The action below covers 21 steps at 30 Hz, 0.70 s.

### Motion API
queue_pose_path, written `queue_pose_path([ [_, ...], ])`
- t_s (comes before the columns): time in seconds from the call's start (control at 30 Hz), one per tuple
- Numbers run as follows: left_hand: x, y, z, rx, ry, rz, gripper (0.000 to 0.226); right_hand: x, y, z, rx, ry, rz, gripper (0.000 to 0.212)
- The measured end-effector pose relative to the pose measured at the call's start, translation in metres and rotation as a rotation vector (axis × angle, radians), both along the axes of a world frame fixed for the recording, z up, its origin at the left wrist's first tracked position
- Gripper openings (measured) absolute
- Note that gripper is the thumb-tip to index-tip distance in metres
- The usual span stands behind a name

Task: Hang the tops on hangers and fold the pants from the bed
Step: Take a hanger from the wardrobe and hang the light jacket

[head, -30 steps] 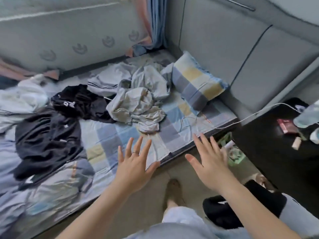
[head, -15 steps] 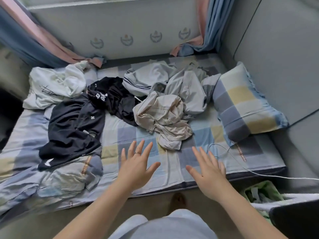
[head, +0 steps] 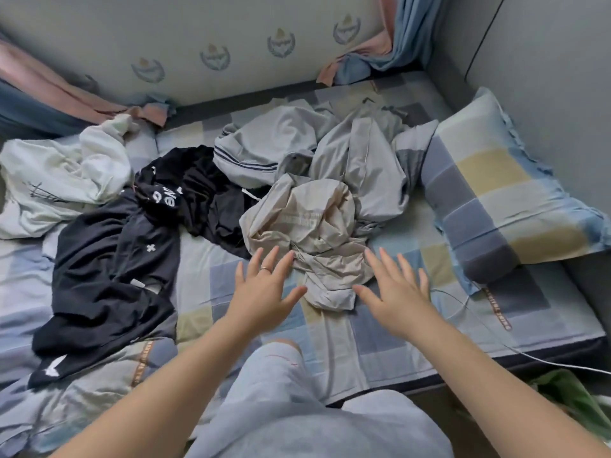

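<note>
Two bare hands, the left hand (head: 264, 294) and the right hand (head: 398, 297), hover spread and empty over the checked bed (head: 380, 345), with fingertips near a crumpled beige garment (head: 307, 226). A white cable (head: 568, 365) trails to the right. Black clothes (head: 109, 259) lie left and a checked pillow (head: 496, 193) right. Grey garments (head: 360, 160) and a white top (head: 56, 183) are heaped farther back.
</note>
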<state>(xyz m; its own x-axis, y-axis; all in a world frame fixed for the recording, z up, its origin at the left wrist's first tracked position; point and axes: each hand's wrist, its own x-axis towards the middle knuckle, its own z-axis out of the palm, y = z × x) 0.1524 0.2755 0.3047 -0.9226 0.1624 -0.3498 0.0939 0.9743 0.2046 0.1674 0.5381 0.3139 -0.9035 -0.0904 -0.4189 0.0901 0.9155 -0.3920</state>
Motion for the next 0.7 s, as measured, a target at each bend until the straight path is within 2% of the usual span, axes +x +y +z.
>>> queue_pose_path([
  [0.17,-0.116,-0.039,-0.111,-0.053,0.011,-0.129,0.077,-0.095,-0.039,-0.104,-0.01,0.021,-0.054,0.068],
  [0.27,-0.184,-0.048,-0.19,-0.122,-0.056,-0.289,0.077,-0.153,-0.058,-0.169,-0.035,0.013,-0.118,0.067],
  [0.37,-0.252,-0.053,-0.258,-0.136,-0.024,-0.387,0.083,-0.209,-0.076,-0.231,-0.018,0.009,-0.118,0.069],
  [0.6,-0.382,-0.047,-0.35,-0.072,0.129,-0.28,0.097,-0.308,-0.106,-0.333,0.13,0.077,-0.138,0.091],
  [0.67,-0.4,-0.047,-0.362,-0.027,0.09,-0.247,0.088,-0.324,-0.114,-0.348,0.198,0.143,-0.101,0.098],
  [0.7,-0.404,-0.048,-0.367,0.014,0.057,-0.243,0.076,-0.332,-0.118,-0.354,0.224,0.174,-0.075,0.102],
])
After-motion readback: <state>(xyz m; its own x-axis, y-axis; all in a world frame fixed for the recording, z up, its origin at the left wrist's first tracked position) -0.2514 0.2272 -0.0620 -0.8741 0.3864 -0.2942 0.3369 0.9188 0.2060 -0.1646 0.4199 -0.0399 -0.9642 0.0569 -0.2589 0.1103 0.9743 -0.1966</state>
